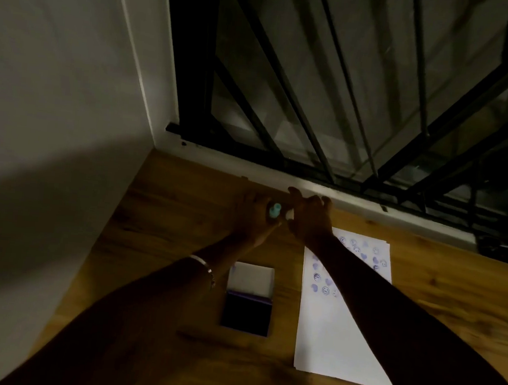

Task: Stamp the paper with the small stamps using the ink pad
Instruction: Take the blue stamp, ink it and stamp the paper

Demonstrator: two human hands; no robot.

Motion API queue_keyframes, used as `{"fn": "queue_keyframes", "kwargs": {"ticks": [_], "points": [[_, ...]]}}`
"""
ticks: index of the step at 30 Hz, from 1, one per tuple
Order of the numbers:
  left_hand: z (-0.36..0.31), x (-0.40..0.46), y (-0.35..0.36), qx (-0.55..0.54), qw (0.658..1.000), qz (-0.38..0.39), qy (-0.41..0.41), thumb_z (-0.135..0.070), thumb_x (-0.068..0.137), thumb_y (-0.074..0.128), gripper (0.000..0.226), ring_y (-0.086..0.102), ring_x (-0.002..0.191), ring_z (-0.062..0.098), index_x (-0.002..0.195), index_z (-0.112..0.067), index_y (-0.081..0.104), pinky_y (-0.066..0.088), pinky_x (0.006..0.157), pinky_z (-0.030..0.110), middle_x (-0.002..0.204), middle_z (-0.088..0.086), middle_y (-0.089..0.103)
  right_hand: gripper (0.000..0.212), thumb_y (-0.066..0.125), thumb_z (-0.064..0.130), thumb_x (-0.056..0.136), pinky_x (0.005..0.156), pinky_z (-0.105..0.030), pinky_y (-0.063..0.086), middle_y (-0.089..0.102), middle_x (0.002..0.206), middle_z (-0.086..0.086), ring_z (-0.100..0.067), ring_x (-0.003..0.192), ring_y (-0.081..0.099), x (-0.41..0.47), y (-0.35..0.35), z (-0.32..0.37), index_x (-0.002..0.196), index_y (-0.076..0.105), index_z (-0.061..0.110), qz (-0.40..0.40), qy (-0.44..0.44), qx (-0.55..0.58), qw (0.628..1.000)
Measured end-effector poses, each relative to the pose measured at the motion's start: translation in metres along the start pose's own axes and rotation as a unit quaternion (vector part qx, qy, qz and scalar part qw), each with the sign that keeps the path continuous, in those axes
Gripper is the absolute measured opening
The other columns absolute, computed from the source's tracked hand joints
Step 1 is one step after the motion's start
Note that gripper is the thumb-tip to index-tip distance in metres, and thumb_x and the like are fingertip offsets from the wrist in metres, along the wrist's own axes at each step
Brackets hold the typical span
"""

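Both my arms reach to the far edge of the wooden desk. My left hand (pixel 252 215) is closed around a small teal stamp (pixel 274 213), held upright. My right hand (pixel 311 216) is right beside it with fingers curled; a small white object (pixel 290 216) shows at its fingertips, too dim to identify. The white paper (pixel 335 336) lies on the right and bears several purple smiley and heart prints in its upper part, partly hidden by my right forearm. The ink pad (pixel 247 314) lies open between my forearms, its dark pad nearer me and its white lid (pixel 252 280) folded away.
The wooden desk (pixel 164 236) is bounded by a white wall (pixel 52 111) on the left and a white sill (pixel 369 203) under a dark barred window (pixel 350 77) at the back. A bracelet (pixel 205 265) is on my left wrist. The scene is dim.
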State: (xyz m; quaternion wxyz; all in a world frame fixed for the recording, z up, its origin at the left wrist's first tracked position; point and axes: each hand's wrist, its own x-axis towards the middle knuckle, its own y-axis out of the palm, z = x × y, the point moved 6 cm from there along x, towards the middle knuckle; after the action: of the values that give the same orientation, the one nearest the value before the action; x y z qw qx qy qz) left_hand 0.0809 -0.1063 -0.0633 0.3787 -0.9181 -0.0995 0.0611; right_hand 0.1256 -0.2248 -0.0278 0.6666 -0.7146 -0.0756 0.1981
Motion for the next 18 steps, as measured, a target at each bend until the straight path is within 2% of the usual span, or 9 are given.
{"fn": "queue_keyframes", "kwargs": {"ticks": [4, 7, 10, 12, 15, 17, 18], "points": [[-0.002, 0.001, 0.009, 0.045, 0.999, 0.013, 0.004, -0.048, 0.081, 0.066, 0.049, 0.038, 0.133, 0.029, 0.121, -0.019, 0.060, 0.030, 0.112, 0.049, 0.136, 0.007, 0.050, 0.073, 0.066, 0.034, 0.087, 0.115, -0.052, 0.020, 0.064, 0.129, -0.006, -0.031, 0.124, 0.052, 0.005, 0.006, -0.001, 0.148, 0.026, 0.025, 0.003, -0.002, 0.013, 1.000], [-0.003, 0.000, 0.006, 0.020, 1.000, -0.004, 0.000, -0.041, 0.086, 0.064, 0.042, 0.040, 0.132, 0.027, 0.119, -0.015, 0.061, 0.032, 0.112, 0.043, 0.135, 0.008, 0.052, 0.071, 0.063, 0.037, 0.089, 0.117, -0.053, 0.015, 0.057, 0.137, -0.006, -0.030, 0.130, 0.046, 0.002, 0.004, 0.000, 0.148, 0.027, 0.024, 0.009, -0.013, 0.034, 0.999], [-0.005, -0.004, -0.002, -0.035, 0.999, -0.018, -0.001, -0.033, 0.087, 0.066, 0.039, 0.050, 0.123, 0.027, 0.117, -0.009, 0.061, 0.042, 0.106, 0.039, 0.126, 0.011, 0.060, 0.065, 0.059, 0.044, 0.089, 0.119, -0.052, 0.009, 0.051, 0.142, -0.005, -0.027, 0.137, 0.038, -0.006, -0.003, 0.004, 0.146, 0.036, 0.023, -0.013, -0.035, 0.067, 0.997], [-0.004, -0.011, -0.008, -0.062, 0.998, -0.021, -0.008, -0.030, 0.088, 0.066, 0.037, 0.057, 0.116, 0.025, 0.117, -0.009, 0.061, 0.050, 0.099, 0.039, 0.120, 0.011, 0.064, 0.049, 0.055, 0.034, 0.093, 0.119, -0.049, 0.009, 0.051, 0.143, -0.005, -0.025, 0.138, 0.036, -0.013, -0.011, 0.008, 0.139, 0.047, 0.018, -0.044, -0.049, 0.067, 0.996], [0.000, -0.023, -0.017, -0.095, 0.995, -0.017, -0.011, -0.028, 0.089, 0.065, 0.033, 0.063, 0.108, 0.024, 0.116, -0.009, 0.061, 0.054, 0.091, 0.039, 0.115, 0.011, 0.067, 0.034, 0.049, 0.022, 0.096, 0.111, -0.042, 0.022, 0.059, 0.133, -0.009, -0.027, 0.128, 0.046, -0.026, -0.020, 0.016, 0.127, 0.057, 0.012, -0.077, -0.073, 0.047, 0.993], [0.000, -0.034, -0.021, -0.114, 0.993, -0.011, -0.006, -0.027, 0.087, 0.067, 0.032, 0.065, 0.103, 0.023, 0.114, -0.009, 0.064, 0.056, 0.085, 0.035, 0.112, 0.011, 0.069, 0.029, 0.049, 0.029, 0.097, 0.103, -0.039, 0.035, 0.068, 0.117, -0.008, -0.028, 0.112, 0.058, -0.036, -0.028, 0.025, 0.115, 0.064, 0.013, -0.087, -0.096, 0.072, 0.989], [0.000, -0.040, -0.023, -0.123, 0.992, -0.007, -0.004, -0.028, 0.086, 0.068, 0.031, 0.065, 0.099, 0.021, 0.111, -0.010, 0.065, 0.055, 0.078, 0.028, 0.109, 0.010, 0.070, 0.029, 0.049, 0.034, 0.098, 0.099, -0.040, 0.040, 0.071, 0.108, -0.007, -0.027, 0.102, 0.063, -0.042, -0.032, 0.031, 0.108, 0.067, 0.014, -0.090, -0.108, 0.091, 0.986]]}}
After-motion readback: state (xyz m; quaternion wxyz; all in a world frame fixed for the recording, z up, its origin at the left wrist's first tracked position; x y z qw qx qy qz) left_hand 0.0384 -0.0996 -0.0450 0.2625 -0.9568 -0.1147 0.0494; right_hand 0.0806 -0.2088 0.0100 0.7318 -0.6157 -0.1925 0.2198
